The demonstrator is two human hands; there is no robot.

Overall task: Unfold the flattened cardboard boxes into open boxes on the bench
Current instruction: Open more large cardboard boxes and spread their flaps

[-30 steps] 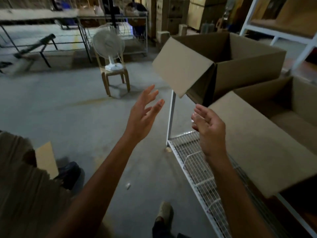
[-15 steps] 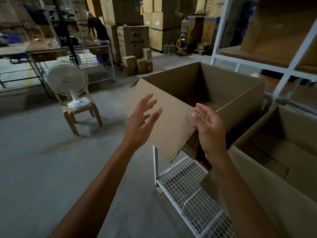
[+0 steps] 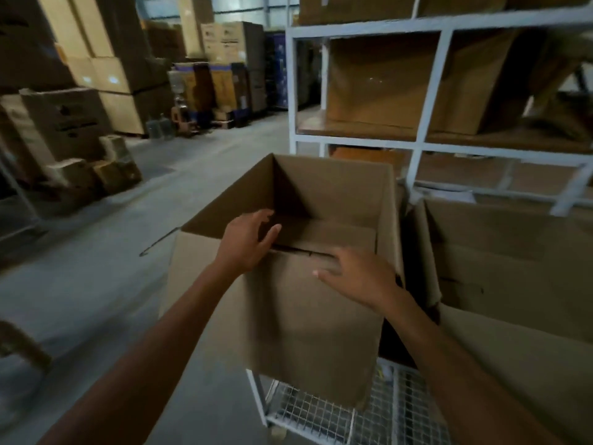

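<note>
1. While the open box (image 3: 337, 187) stood upright at the left end of the wire bench (image 3: 321, 412), its mouth gaped upward and its near flap (image 3: 298, 322) hung down the front.
2. Left hand (image 3: 245, 244): up at the near rim, fingers loose and spread, tips reaching just over the edge into the box, nothing clasped.
3. Right hand (image 3: 359, 277): laid palm down on the top of that near flap, fingers splayed wide, holding nothing.
4. Just beside it on the right, a second open box (image 3: 500, 252) sat on the same bench. Touching or a hair apart, I couldn't tell.
5. Behind both, a white shelf rack (image 3: 433, 88) carried more cardboard.
6. Far left, across the concrete floor (image 3: 96, 268), stacked cartons (image 3: 106, 78) lined the warehouse.
</note>
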